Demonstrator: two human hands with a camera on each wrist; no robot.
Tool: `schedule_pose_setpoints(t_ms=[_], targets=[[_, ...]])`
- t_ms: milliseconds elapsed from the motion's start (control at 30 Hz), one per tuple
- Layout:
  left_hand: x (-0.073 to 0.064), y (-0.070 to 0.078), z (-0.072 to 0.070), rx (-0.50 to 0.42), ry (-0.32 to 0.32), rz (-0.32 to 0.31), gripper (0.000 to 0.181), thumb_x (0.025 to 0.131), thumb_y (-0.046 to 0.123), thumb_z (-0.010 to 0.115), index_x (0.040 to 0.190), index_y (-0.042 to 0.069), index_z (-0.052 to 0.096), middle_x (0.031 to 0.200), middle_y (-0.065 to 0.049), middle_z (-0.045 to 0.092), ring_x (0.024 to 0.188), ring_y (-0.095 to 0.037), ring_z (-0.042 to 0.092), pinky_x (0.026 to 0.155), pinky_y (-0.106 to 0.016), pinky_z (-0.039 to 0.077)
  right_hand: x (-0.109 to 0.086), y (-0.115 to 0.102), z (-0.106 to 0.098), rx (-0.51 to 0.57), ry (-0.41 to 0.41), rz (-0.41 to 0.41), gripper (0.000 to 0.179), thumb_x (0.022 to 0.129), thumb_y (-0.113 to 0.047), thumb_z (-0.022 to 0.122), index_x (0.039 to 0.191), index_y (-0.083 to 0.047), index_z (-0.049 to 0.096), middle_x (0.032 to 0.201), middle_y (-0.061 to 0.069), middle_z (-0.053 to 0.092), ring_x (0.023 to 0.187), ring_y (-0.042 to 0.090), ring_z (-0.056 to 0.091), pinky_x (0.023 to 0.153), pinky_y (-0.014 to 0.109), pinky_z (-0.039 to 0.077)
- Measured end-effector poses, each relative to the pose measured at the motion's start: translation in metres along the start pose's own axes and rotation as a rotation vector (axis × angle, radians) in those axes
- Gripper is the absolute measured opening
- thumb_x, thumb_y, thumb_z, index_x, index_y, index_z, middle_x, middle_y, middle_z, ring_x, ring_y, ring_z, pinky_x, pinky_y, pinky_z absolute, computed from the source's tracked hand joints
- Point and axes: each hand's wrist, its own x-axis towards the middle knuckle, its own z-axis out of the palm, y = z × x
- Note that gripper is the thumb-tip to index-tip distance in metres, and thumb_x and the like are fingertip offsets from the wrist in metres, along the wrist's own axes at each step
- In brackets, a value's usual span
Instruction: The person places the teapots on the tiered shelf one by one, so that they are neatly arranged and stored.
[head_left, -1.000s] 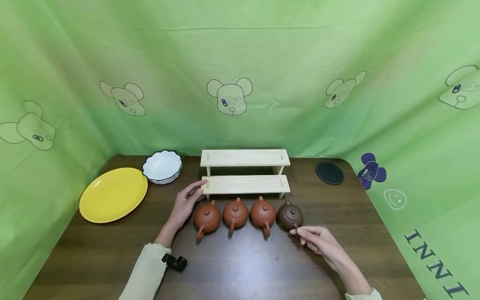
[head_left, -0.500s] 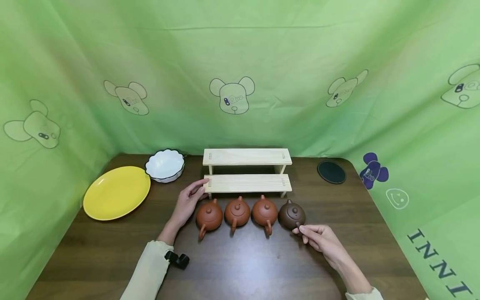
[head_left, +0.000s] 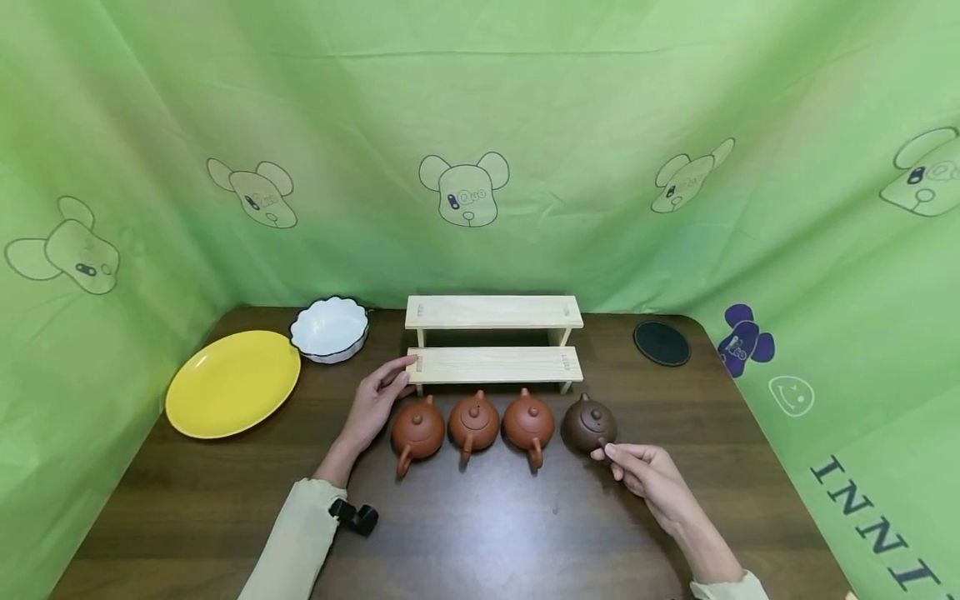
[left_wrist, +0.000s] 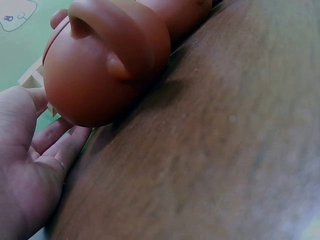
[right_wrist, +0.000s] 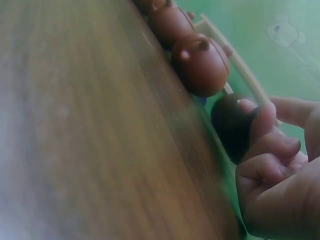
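My right hand [head_left: 654,482] pinches the handle of a dark brown teapot [head_left: 588,423] between thumb and fingers. This teapot ends a row on the table, its spout toward a two-tier wooden shelf [head_left: 493,365]. Left of it sit three reddish-brown teapots [head_left: 528,419], handles toward me. My left hand [head_left: 370,408] holds the left end of the shelf's lower board, fingertips over its edge. In the left wrist view its fingers reach behind the leftmost reddish teapot [left_wrist: 100,75]. The right wrist view shows the dark teapot [right_wrist: 231,125] partly hidden by my fingers.
A yellow oval plate [head_left: 232,385] and a white scalloped bowl [head_left: 328,329] stand at the left. On the back right lies a black round coaster [head_left: 662,343]. Green printed cloth [head_left: 585,242] encloses the brown wooden table [head_left: 495,533] at the back and sides.
My right hand has drawn the dark teapot slightly to the right, widening the gap to its neighbour. The left hand keeps its place at the shelf. The head view has shifted a little.
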Motion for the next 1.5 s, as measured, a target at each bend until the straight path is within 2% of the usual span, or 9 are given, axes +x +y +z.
schedule_pose_setpoints(t_ms=[267, 600, 1033, 1333, 1500], targets=[[0.001, 0.001, 0.001, -0.001, -0.006, -0.005, 0.037, 0.117, 0.005, 0.056, 0.151, -0.007, 0.062, 0.154, -0.03, 0.061, 0.118, -0.002, 0.07, 0.102, -0.023, 0.063, -0.003, -0.008, 0.001, 0.075, 0.054, -0.064, 0.033, 0.114, -0.007, 0.059, 0.1, -0.013, 0.089, 0.067, -0.011, 0.058, 0.053, 0.013, 0.013, 0.052, 0.043, -0.001], [-0.002, 0.0, -0.001, 0.044, 0.01, 0.003, 0.036, 0.116, 0.005, 0.058, 0.151, -0.004, 0.064, 0.15, -0.027, 0.065, 0.113, 0.0, 0.072, 0.099, -0.022, 0.063, -0.006, -0.019, 0.005, 0.164, 0.031, -0.158, 0.041, 0.116, -0.003, 0.052, 0.106, -0.017, 0.089, 0.073, -0.013, 0.062, 0.057, 0.021, 0.007, 0.052, 0.042, -0.006], [-0.002, 0.002, 0.001, 0.033, 0.006, 0.006, 0.038, 0.116, 0.005, 0.058, 0.151, -0.007, 0.062, 0.15, -0.031, 0.064, 0.113, 0.0, 0.072, 0.099, -0.021, 0.063, -0.009, -0.032, 0.019, 0.186, 0.051, -0.162, 0.041, 0.116, -0.003, 0.053, 0.105, -0.017, 0.089, 0.074, -0.011, 0.064, 0.056, 0.022, 0.007, 0.053, 0.041, -0.006], [-0.002, 0.002, 0.001, 0.042, -0.004, -0.003, 0.038, 0.116, 0.006, 0.058, 0.152, -0.004, 0.063, 0.146, -0.03, 0.067, 0.112, -0.001, 0.073, 0.1, -0.023, 0.064, -0.004, -0.043, 0.028, 0.131, 0.061, -0.157, 0.037, 0.115, -0.005, 0.056, 0.103, -0.016, 0.089, 0.073, -0.011, 0.064, 0.055, 0.019, 0.009, 0.052, 0.043, -0.005], [-0.002, 0.0, -0.001, 0.043, -0.003, 0.015, 0.038, 0.117, 0.008, 0.057, 0.152, -0.006, 0.062, 0.147, -0.032, 0.065, 0.113, 0.0, 0.072, 0.099, -0.021, 0.063, 0.001, -0.051, 0.034, 0.128, 0.046, -0.147, 0.036, 0.115, -0.006, 0.058, 0.102, -0.018, 0.089, 0.072, -0.011, 0.063, 0.054, 0.016, 0.011, 0.052, 0.042, -0.005]])
